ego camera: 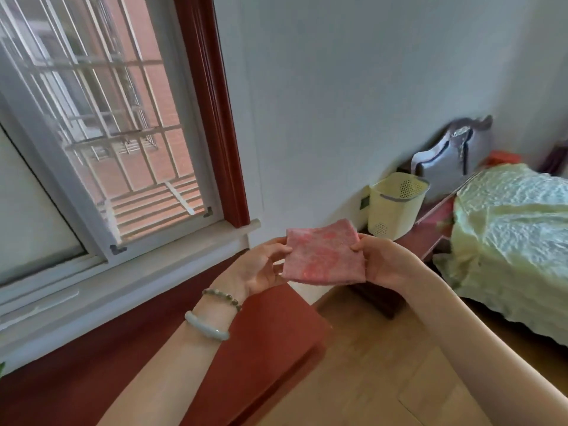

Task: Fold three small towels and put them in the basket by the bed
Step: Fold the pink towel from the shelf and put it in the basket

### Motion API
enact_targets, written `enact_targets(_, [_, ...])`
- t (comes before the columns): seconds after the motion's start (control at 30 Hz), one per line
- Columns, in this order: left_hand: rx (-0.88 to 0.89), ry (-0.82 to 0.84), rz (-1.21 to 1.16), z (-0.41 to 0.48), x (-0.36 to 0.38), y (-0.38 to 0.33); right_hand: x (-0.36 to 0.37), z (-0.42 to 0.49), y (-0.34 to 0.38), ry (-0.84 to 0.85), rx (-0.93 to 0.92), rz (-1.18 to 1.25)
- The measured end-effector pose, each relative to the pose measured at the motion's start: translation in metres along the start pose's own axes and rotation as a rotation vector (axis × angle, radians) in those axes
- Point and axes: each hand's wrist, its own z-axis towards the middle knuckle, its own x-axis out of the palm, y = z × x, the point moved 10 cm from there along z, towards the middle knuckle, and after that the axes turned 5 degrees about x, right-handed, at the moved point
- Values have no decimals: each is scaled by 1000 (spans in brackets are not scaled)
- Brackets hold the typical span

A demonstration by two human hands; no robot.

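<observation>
Two bare hands hold a folded pink towel [324,253] up in mid-air, one at each side edge. The left hand [261,267] pinches the towel's left edge between thumb and fingers; the right hand [384,262] grips the right edge the same way, thumb on the near face. The hands are apart, the towel spanning the gap between them as a roughly square, slightly tilted pad. Two bracelets circle the left wrist: a beaded one [222,298] nearer the hand and a pale smooth bangle [206,329] behind it.

Beyond the towel, to the right and farther off, a pale yellow basket [396,207] stands upright against the wall on a low reddish bench [427,238], just beside the bed [516,241], which is covered in a light green quilted spread. The basket is well apart from the hands; what it holds cannot be seen. A grey bag [451,158] leans on the wall behind the basket.

Below the left forearm runs a dark red worktop [270,342] under the sill. A barred window [101,133] with a red frame fills the left side. Wooden floor [384,364] shows beneath the arms.
</observation>
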Motion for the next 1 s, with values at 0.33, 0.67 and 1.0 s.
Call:
enact_targets(0.33, [-38,113,13,69,144,27,-129,-57,49,7,-36,51])
enact_targets(0.67, [-108,234,-29,190,226,40,-244,-28,104,-69,-116,130])
enact_targets(1.0, [-126,319,-72,357,291,26,-365,54,195,-176,-113,106])
